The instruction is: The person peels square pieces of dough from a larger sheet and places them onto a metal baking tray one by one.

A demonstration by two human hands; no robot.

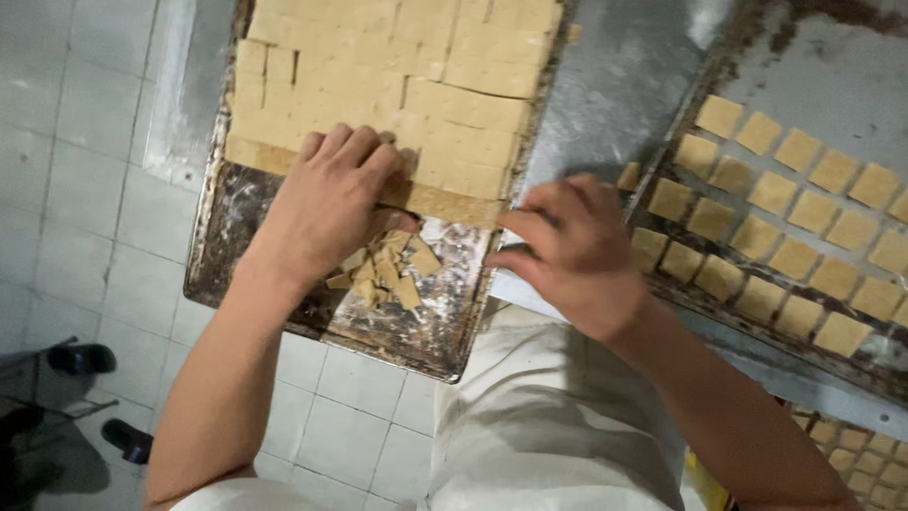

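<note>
While the left hand (331, 203) presses flat, fingers together, on the scored dough sheet (397, 85) in the dark tray (227, 237), the right hand (572, 251) pinches a cut strip (454, 203) at the sheet's near edge, loose scraps (388, 270) just below.

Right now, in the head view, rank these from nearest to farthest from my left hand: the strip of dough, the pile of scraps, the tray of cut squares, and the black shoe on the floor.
From the left hand:
1. Strip of dough, touching its fingertips, just right.
2. Pile of scraps, under the hand's lower edge; nearly as close.
3. Black shoe, on the floor, lower left.
4. Tray of cut squares, far right.
</note>
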